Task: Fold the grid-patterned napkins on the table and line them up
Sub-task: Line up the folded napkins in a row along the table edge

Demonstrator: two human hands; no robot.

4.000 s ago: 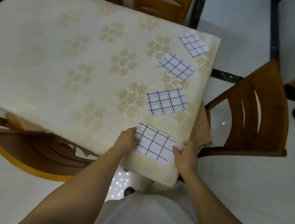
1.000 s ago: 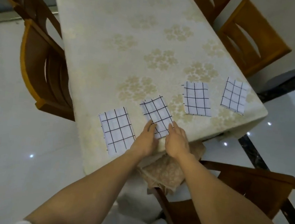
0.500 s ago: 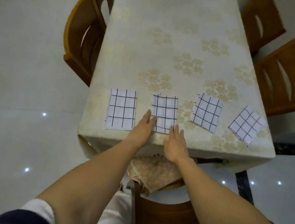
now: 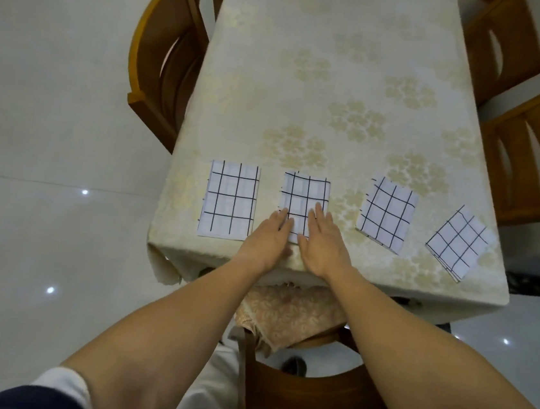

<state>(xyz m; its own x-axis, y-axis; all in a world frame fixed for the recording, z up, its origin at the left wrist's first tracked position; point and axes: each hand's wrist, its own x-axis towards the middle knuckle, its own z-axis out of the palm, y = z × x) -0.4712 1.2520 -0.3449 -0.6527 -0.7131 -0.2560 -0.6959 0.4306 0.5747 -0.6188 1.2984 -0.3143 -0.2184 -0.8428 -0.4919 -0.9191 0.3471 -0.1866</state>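
Nearest, beneath the forearms, a dark wooden chair (image 4: 307,397) carries a beige patterned cushion (image 4: 289,314) tucked under the table's edge. Past it, the left hand (image 4: 266,237) and right hand (image 4: 320,240) lie flat side by side, fingers straight and together, gripping nothing, pressed on the near end of one folded napkin (image 4: 303,194): white cloth with a thin black grid, a neat upright rectangle close to the table's near edge. There are four such napkins in a row (all folded): one squared napkin (image 4: 229,199) just left of the hands, a slightly tilted napkin (image 4: 386,214) to their right, and a more skewed napkin (image 4: 457,242) further right near the corner. They lie apart on a cream tablecloth (image 4: 314,41) with pale flower clusters, stretching away beyond the fingertips. One lighter chair (image 4: 167,58) stands left of the table and two chairs (image 4: 537,150) on the right
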